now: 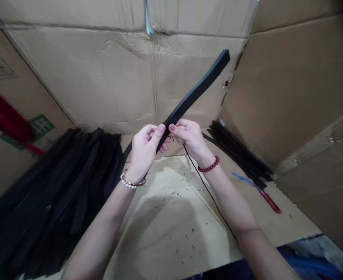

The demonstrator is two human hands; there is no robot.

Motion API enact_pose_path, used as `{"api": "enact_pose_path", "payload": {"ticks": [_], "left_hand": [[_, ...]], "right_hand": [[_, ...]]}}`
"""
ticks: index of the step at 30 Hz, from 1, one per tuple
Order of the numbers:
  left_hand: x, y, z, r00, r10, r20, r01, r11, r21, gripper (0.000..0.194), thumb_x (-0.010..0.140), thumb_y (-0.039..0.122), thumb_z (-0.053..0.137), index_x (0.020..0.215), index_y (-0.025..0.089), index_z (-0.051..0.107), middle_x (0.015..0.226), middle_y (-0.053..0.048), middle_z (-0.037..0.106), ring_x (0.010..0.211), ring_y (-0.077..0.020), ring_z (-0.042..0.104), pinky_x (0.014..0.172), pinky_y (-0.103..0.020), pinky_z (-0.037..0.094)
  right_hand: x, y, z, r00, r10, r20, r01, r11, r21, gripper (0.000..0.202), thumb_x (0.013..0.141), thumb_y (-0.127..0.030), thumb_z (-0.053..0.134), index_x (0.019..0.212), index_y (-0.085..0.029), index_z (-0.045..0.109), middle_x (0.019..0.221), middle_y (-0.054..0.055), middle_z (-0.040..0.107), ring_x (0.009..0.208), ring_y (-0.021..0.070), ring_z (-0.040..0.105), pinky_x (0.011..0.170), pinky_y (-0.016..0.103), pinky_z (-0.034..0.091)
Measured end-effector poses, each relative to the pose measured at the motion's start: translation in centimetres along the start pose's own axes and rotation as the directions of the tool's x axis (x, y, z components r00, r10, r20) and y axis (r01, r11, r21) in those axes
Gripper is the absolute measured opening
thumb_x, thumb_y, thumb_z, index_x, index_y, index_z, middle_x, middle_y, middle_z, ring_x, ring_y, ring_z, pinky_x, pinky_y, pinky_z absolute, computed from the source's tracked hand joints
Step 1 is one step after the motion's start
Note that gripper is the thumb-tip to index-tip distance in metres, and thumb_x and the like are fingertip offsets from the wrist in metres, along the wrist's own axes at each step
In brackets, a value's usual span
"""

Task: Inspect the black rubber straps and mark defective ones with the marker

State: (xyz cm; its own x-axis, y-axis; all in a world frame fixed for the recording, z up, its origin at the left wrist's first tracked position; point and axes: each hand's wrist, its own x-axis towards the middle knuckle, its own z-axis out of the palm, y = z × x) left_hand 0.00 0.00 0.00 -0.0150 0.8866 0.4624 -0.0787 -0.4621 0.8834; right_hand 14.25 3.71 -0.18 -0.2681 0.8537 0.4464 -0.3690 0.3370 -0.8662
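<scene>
My left hand (pixel 148 146) is closed round a long flat black strip (pixel 199 87), thumb pressed on its face. The strip slants up to the right past both hands, and its lower end bends down behind the left hand. My right hand (pixel 190 138) pinches at the strip's right edge, thumb against fingertips. From under it a thin black cord (pixel 202 179) runs down along the right forearm. Dark loose strands show between the two hands, too small to make out well. The exact grip of the right fingertips is partly hidden.
A large heap of black strips (pixel 57 194) lies left. A smaller bundle of black strips (pixel 241 151) lies right, near a red-handled tool (pixel 270 202) and a blue slim piece (pixel 241 178). Cardboard walls (pixel 124 77) surround the cardboard work surface (pixel 159 225), which carries dark crumbs. Something red (pixel 7 112) hangs left.
</scene>
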Motion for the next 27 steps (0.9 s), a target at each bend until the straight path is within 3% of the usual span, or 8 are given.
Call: {"api": "enact_pose_path", "payload": {"ticks": [4, 8, 11, 15, 19, 24, 27], "left_hand": [[-0.2, 0.5, -0.1, 0.992, -0.117, 0.046, 0.12, 0.991, -0.059, 0.044, 0.09, 0.056, 0.059, 0.072, 0.016, 0.06, 0.061, -0.003, 0.067, 0.042, -0.0088, 0.058, 0.039, -0.018, 0.046], [-0.2, 1.0, -0.6, 0.942, -0.272, 0.198, 0.293, 0.952, -0.085, 0.049, 0.089, 0.063, 0.056, 0.071, 0.017, 0.059, 0.051, 0.001, 0.057, 0.035, -0.0081, 0.051, 0.033, -0.018, 0.038], [-0.2, 1.1, -0.8, 0.896, -0.329, 0.298, 0.368, 0.926, -0.086, 0.055, 0.088, 0.07, 0.05, 0.072, 0.018, 0.058, 0.049, 0.002, 0.052, 0.033, -0.0073, 0.046, 0.031, -0.018, 0.033], [-0.3, 0.8, -0.2, 0.95, -0.204, 0.235, 0.222, 0.973, -0.054, 0.055, 0.085, 0.07, 0.054, 0.078, 0.016, 0.058, 0.062, -0.001, 0.06, 0.042, -0.0063, 0.052, 0.037, -0.017, 0.04], [-0.3, 0.4, 0.3, 0.985, -0.101, 0.137, 0.102, 0.995, -0.002, 0.041, 0.079, 0.051, 0.076, 0.087, 0.015, 0.057, 0.07, -0.001, 0.067, 0.053, -0.0089, 0.062, 0.048, -0.018, 0.05], [-0.3, 0.9, -0.3, 0.965, -0.052, 0.258, 0.07, 0.996, -0.061, 0.031, 0.094, 0.045, 0.06, 0.083, 0.015, 0.056, 0.068, -0.003, 0.068, 0.048, -0.0097, 0.062, 0.045, -0.019, 0.05], [-0.4, 1.2, -0.9, 0.924, -0.072, 0.375, 0.118, 0.988, -0.1, 0.035, 0.096, 0.048, 0.055, 0.084, 0.015, 0.058, 0.062, -0.001, 0.066, 0.042, -0.0085, 0.058, 0.039, -0.017, 0.045]], "right_hand": [[0.2, 0.6, -0.2, 0.999, -0.035, -0.011, 0.036, 0.998, 0.05, 0.037, 0.071, -0.043, 0.085, 0.067, -0.015, 0.061, 0.049, -0.01, 0.038, 0.042, 0.0018, 0.021, 0.041, 0.021, 0.013], [0.2, 0.7, -0.3, 0.991, -0.002, 0.134, -0.011, 0.995, 0.096, 0.035, 0.073, -0.047, 0.082, 0.085, -0.016, 0.071, 0.052, -0.009, 0.041, 0.042, 0.0018, 0.018, 0.04, 0.022, 0.011], [0.1, 0.7, -0.4, 0.976, 0.036, 0.214, -0.061, 0.992, 0.111, 0.044, 0.072, -0.05, 0.082, 0.1, -0.017, 0.073, 0.057, -0.007, 0.053, 0.042, 0.0019, 0.021, 0.04, 0.022, 0.01], [0.2, 0.9, -0.3, 0.992, 0.04, 0.117, -0.055, 0.99, 0.134, 0.042, 0.067, -0.046, 0.087, 0.088, -0.015, 0.069, 0.055, -0.006, 0.057, 0.041, 0.0033, 0.038, 0.038, 0.02, 0.017], [0.3, 0.8, -0.1, 0.997, 0.037, 0.065, -0.048, 0.983, 0.179, 0.035, 0.07, -0.037, 0.087, 0.071, -0.016, 0.059, 0.047, -0.007, 0.054, 0.04, 0.0053, 0.046, 0.038, 0.018, 0.026], [0.2, 0.6, -0.4, 0.997, -0.007, 0.072, -0.006, 0.983, 0.181, 0.031, 0.074, -0.037, 0.084, 0.069, -0.014, 0.063, 0.043, -0.01, 0.046, 0.034, 0.0004, 0.03, 0.035, 0.018, 0.016], [0.1, 0.5, -0.7, 0.968, 0.061, 0.244, -0.11, 0.976, 0.19, 0.037, 0.073, -0.045, 0.083, 0.094, -0.017, 0.071, 0.052, -0.009, 0.053, 0.035, 0.0019, 0.036, 0.034, 0.019, 0.016]]}}
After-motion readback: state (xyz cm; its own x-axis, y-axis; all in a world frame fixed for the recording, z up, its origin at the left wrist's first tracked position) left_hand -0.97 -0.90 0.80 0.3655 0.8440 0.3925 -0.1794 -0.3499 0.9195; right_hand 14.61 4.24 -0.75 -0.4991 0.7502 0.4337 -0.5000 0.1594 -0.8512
